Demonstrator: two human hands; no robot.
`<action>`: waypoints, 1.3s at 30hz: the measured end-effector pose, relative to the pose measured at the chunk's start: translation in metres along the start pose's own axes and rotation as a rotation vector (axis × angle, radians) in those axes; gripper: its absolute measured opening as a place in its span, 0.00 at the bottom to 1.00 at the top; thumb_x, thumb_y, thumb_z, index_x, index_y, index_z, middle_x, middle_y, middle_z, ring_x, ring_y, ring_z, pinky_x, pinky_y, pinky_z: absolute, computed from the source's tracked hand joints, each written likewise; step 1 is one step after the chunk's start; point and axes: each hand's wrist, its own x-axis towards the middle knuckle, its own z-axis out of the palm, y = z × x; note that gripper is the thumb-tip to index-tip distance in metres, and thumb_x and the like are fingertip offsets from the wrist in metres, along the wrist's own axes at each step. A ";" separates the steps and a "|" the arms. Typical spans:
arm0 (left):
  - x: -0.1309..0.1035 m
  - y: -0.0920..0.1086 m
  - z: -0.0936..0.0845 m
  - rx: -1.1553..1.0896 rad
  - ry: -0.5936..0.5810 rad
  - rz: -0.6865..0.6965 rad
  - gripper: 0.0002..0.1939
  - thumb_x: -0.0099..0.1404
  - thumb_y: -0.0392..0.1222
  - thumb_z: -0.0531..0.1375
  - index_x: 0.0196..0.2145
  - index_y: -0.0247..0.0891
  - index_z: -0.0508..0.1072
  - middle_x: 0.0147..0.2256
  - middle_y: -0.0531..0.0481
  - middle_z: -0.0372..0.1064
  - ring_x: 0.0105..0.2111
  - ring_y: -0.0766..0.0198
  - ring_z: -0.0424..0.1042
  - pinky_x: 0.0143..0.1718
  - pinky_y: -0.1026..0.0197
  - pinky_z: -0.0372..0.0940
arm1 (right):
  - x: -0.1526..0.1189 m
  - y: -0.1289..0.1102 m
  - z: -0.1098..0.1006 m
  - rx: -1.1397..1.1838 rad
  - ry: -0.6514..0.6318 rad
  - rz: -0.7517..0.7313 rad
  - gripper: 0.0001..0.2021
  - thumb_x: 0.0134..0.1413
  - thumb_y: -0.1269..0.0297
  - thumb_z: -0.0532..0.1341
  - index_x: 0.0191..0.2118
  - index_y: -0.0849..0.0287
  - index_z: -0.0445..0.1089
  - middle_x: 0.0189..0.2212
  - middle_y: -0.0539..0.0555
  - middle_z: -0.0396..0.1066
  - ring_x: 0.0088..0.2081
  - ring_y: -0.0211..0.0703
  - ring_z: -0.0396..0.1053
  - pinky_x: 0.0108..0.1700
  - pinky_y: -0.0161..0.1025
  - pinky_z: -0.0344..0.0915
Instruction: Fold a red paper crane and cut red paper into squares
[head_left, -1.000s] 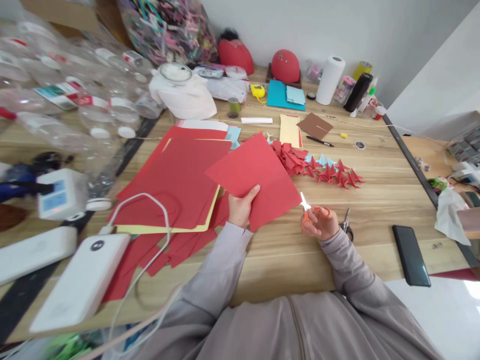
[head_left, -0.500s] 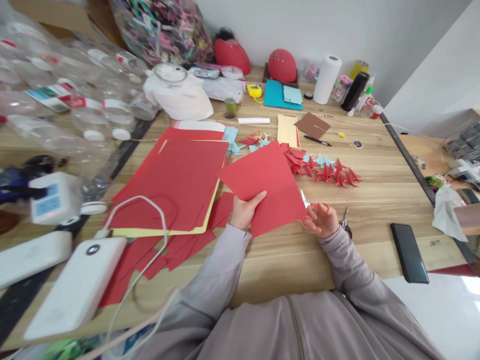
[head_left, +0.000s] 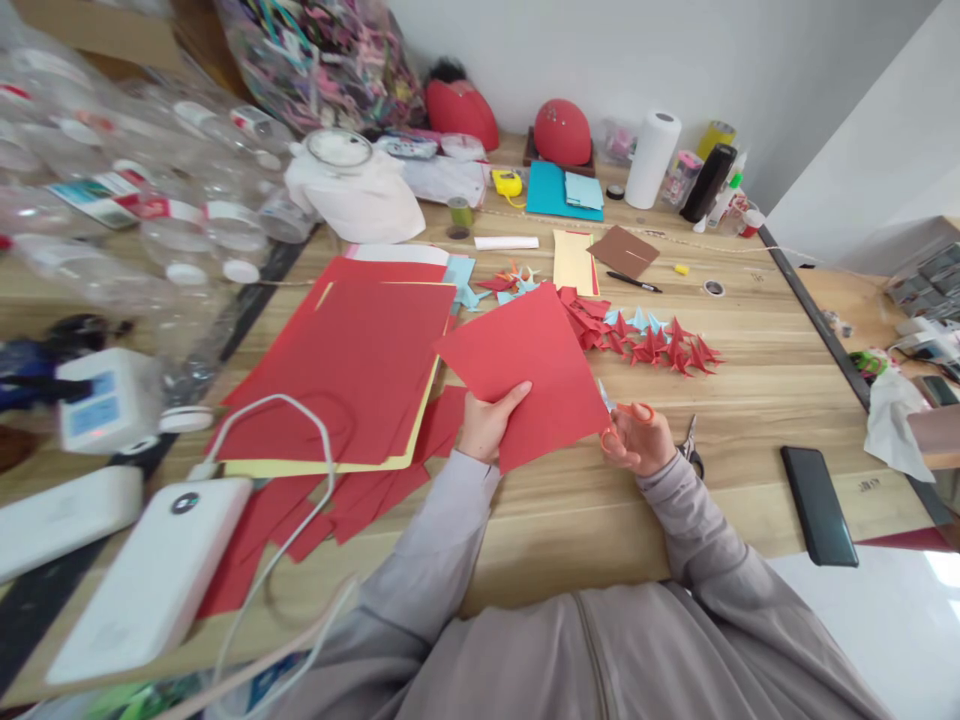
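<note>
A red sheet of paper is pinched in my left hand, the thumb lying on top and the fingers hidden beneath. My right hand grips orange-handled scissors, their blades at the sheet's right corner; one blade shows beyond the paper's edge. To the left lies a stack of larger red sheets with yellow ones below. Cut red pieces lie loose along the stack's near edge. Folded red and light-blue paper figures sit just past the held sheet.
Dark-handled scissors lie by my right wrist, a black phone farther right. A white power bank with a cable stands at the near left. Plastic bottles crowd the far left. A pen and brown paper lie beyond the figures.
The scissors' blades have closed somewhat at the sheet's right corner, and less of the blade shows. My left hand and the sheet have hardly moved.
</note>
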 end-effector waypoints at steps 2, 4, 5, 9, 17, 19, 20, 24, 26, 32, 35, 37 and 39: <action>0.000 0.000 0.000 0.002 -0.006 0.004 0.25 0.43 0.44 0.72 0.40 0.34 0.76 0.38 0.42 0.77 0.42 0.53 0.75 0.47 0.50 0.70 | 0.000 0.000 0.000 -0.015 0.013 -0.002 0.16 0.53 0.51 0.53 0.38 0.59 0.64 0.20 0.48 0.70 0.10 0.30 0.47 0.15 0.31 0.44; 0.000 0.000 0.000 0.006 -0.007 0.012 0.25 0.43 0.45 0.72 0.40 0.34 0.76 0.38 0.42 0.77 0.42 0.53 0.75 0.47 0.50 0.70 | -0.001 0.001 0.000 -0.041 0.037 -0.010 0.15 0.52 0.51 0.53 0.36 0.59 0.64 0.19 0.48 0.70 0.10 0.30 0.47 0.15 0.31 0.44; -0.001 -0.001 0.000 0.006 -0.007 0.020 0.26 0.43 0.45 0.72 0.40 0.34 0.76 0.39 0.42 0.77 0.42 0.53 0.75 0.47 0.50 0.70 | -0.001 0.001 0.000 -0.055 0.051 -0.017 0.15 0.52 0.51 0.53 0.36 0.58 0.64 0.19 0.48 0.70 0.10 0.31 0.47 0.15 0.31 0.44; -0.001 -0.005 0.000 0.011 -0.002 0.077 0.26 0.44 0.45 0.71 0.41 0.34 0.75 0.40 0.43 0.76 0.44 0.54 0.74 0.50 0.50 0.68 | 0.000 0.002 0.004 -0.084 0.106 -0.055 0.17 0.50 0.49 0.56 0.35 0.59 0.64 0.18 0.48 0.69 0.11 0.32 0.50 0.15 0.32 0.44; -0.003 -0.006 0.000 0.131 0.029 0.199 0.23 0.46 0.44 0.70 0.41 0.35 0.75 0.43 0.42 0.75 0.46 0.55 0.73 0.53 0.52 0.66 | 0.001 0.006 0.003 0.002 0.127 -0.101 0.18 0.51 0.47 0.55 0.24 0.57 0.56 0.15 0.45 0.61 0.11 0.30 0.44 0.16 0.31 0.44; -0.004 -0.007 0.000 0.146 0.040 0.209 0.24 0.47 0.44 0.70 0.42 0.35 0.74 0.43 0.42 0.75 0.46 0.55 0.73 0.53 0.52 0.65 | 0.001 0.007 0.004 0.041 0.103 -0.130 0.19 0.51 0.49 0.57 0.22 0.56 0.52 0.15 0.45 0.59 0.12 0.29 0.43 0.17 0.31 0.44; -0.004 -0.007 0.000 0.155 0.047 0.215 0.24 0.47 0.44 0.70 0.42 0.35 0.74 0.43 0.42 0.75 0.47 0.55 0.73 0.54 0.52 0.65 | 0.001 0.007 0.004 0.063 0.088 -0.138 0.20 0.51 0.49 0.57 0.21 0.57 0.50 0.15 0.44 0.58 0.12 0.29 0.43 0.17 0.30 0.44; -0.003 -0.009 0.000 0.192 0.073 0.245 0.22 0.47 0.44 0.69 0.41 0.35 0.75 0.41 0.42 0.76 0.47 0.54 0.72 0.54 0.51 0.64 | 0.002 0.007 0.005 0.107 0.091 -0.135 0.23 0.55 0.50 0.56 0.19 0.57 0.45 0.14 0.43 0.49 0.14 0.29 0.41 0.18 0.29 0.44; -0.002 -0.007 0.000 0.203 0.080 0.265 0.20 0.47 0.44 0.69 0.39 0.35 0.76 0.40 0.42 0.76 0.47 0.54 0.73 0.55 0.51 0.64 | 0.002 0.007 0.005 0.117 0.092 -0.137 0.24 0.56 0.50 0.55 0.19 0.57 0.44 0.15 0.42 0.47 0.14 0.29 0.40 0.18 0.29 0.45; 0.000 -0.002 0.000 0.169 0.066 0.258 0.20 0.47 0.43 0.69 0.39 0.35 0.76 0.38 0.43 0.76 0.46 0.54 0.73 0.54 0.51 0.65 | 0.002 0.005 0.006 0.159 -0.003 -0.122 0.24 0.54 0.54 0.58 0.19 0.57 0.44 0.15 0.43 0.45 0.15 0.30 0.42 0.18 0.28 0.46; 0.002 -0.003 -0.003 0.157 0.042 0.239 0.20 0.47 0.43 0.69 0.40 0.36 0.75 0.38 0.44 0.77 0.46 0.54 0.73 0.54 0.51 0.65 | 0.001 0.003 0.006 0.147 -0.020 -0.088 0.24 0.54 0.53 0.58 0.18 0.58 0.44 0.16 0.44 0.50 0.15 0.30 0.42 0.18 0.29 0.45; 0.002 -0.005 -0.005 0.162 0.018 0.227 0.21 0.47 0.43 0.70 0.40 0.36 0.75 0.38 0.44 0.77 0.46 0.53 0.73 0.54 0.49 0.65 | 0.001 0.003 0.005 0.112 0.012 -0.057 0.24 0.55 0.50 0.55 0.18 0.58 0.45 0.17 0.46 0.54 0.14 0.29 0.43 0.18 0.29 0.46; 0.002 -0.006 -0.005 0.179 0.000 0.217 0.23 0.46 0.43 0.70 0.41 0.37 0.75 0.38 0.44 0.77 0.47 0.53 0.73 0.54 0.49 0.65 | 0.000 0.003 0.005 0.084 0.085 -0.033 0.24 0.58 0.48 0.51 0.18 0.57 0.45 0.17 0.47 0.57 0.14 0.30 0.43 0.17 0.30 0.46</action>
